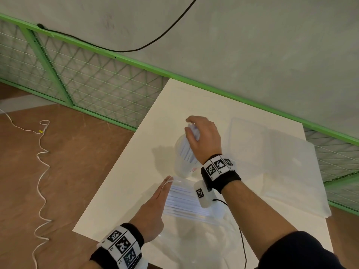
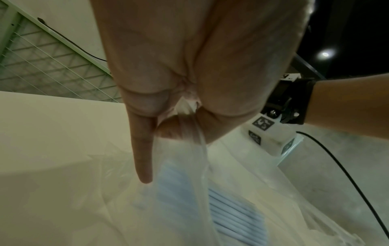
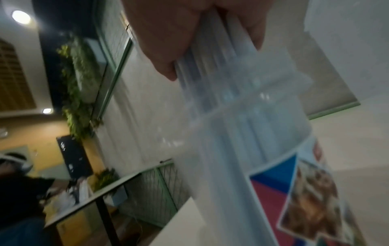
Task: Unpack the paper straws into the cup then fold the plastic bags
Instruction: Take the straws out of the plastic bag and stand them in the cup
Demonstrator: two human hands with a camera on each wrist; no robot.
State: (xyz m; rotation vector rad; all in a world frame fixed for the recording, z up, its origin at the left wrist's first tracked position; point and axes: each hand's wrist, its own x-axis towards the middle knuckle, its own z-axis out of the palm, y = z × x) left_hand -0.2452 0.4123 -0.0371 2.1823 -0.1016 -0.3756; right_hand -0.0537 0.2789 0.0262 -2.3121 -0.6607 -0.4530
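Right hand (image 1: 204, 136) clamped on a bundle of straws (image 1: 189, 147), lowering it into the cup (image 1: 181, 164) on the bench (image 1: 124, 183); left hand (image 1: 153, 208) pinching the bag (image 2: 181, 191), remaining straws inside; advisable: keep bundle vertical, release low.

Clear glossy plastic bag (image 1: 194, 226); white paper straws (image 1: 184, 200); matt table (image 1: 126, 191).

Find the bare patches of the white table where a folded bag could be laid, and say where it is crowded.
Bare table lies at the far corner beyond the cup, and along the left edge beside the left hand. Crowded: the near middle, with the bag of straws and crumpled plastic, and the right side under the flat bags.
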